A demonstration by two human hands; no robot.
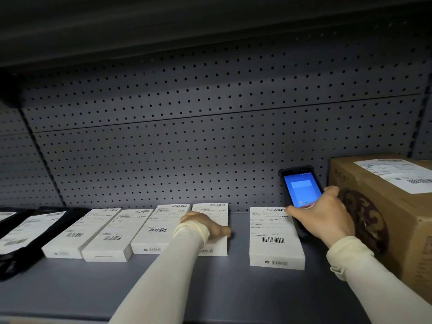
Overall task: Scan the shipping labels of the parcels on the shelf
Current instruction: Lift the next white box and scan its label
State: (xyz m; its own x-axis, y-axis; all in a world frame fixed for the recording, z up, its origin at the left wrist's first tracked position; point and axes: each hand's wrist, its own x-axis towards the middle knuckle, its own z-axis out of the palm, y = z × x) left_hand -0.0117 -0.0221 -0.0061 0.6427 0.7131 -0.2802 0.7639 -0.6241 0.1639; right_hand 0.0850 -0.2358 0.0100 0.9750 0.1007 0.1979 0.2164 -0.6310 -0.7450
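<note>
Mid-scan, working along the row of parcels on the shelf (210, 288).

Right hand (320, 216) is wrapped around the handheld scanner (301, 192), screen lit blue, tilted over the far right corner of the lone white box (277, 237). That box sits apart from the rest, with a gap on its left and the big cardboard carton (385, 206) just to its right. Scanner overlaps the box's far right edge; whether they touch, can't tell.

Left hand (210, 226) lies on the fourth white box (211, 228), the rightmost of a tight row of four. Fingers look loosely bent over its right edge, thumb hidden, so can't tell if it's gripping or just resting.

Further left: black poly bags (30, 232) with labels facing up. Carton also has a label (395, 176) on top.

My read: step in hand is the lone box's label, or lining up for it. Can't read the screen, so no way to confirm a hit.

Next move likely needs the scanner's window aimed squarely at a barcode (272, 240), not the text block. The left hand's box looks like the next candidate. Glare or a skewed angle may cause a misread.
</note>
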